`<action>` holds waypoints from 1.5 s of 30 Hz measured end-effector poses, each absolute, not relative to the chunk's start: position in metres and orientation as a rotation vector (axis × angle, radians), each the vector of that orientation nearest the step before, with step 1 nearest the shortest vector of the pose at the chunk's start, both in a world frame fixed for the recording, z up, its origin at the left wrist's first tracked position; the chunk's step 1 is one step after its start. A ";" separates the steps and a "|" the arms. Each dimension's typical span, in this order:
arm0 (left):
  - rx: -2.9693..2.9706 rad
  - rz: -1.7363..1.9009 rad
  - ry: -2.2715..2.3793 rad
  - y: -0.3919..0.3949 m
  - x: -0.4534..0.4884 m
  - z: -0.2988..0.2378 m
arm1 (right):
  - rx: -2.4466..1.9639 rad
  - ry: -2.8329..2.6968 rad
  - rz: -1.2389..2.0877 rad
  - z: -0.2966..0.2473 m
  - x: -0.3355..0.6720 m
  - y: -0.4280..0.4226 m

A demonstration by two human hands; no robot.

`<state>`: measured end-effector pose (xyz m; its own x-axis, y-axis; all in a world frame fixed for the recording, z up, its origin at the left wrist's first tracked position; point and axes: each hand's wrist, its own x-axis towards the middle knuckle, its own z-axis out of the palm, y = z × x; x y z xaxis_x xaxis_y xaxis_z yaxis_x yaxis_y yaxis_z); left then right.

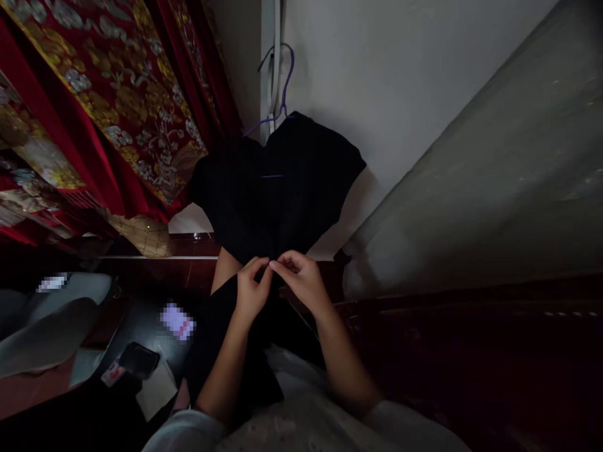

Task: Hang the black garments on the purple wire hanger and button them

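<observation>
A black garment (301,182) hangs on a purple hanger (284,94) against the wall in front of me. Low on it, at the middle of its front, my two hands meet with fingertips almost touching. My left hand (253,289) pinches the dark cloth between thumb and forefinger. Beside it, my right hand (304,279) is closed in a similar pinch, thumb pointing at the left fingertips. The cloth there is too dark to show whether something small sits between the fingers.
Red cloth with gold and silver embroidery (136,94) hangs at upper left. On the left, a dark surface (141,314) bears a black phone-like object (138,360) and a pale sheet (157,389). A person's grey-clad leg (51,333) is at far left. A greyish sheet (494,176) slants across the right.
</observation>
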<state>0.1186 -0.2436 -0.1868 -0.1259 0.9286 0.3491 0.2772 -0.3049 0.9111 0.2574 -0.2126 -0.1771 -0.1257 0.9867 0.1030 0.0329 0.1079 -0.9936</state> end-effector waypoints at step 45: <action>1.948 1.512 1.056 -0.084 0.124 -0.016 | -0.853 -1.922 -0.041 -0.046 0.299 -0.070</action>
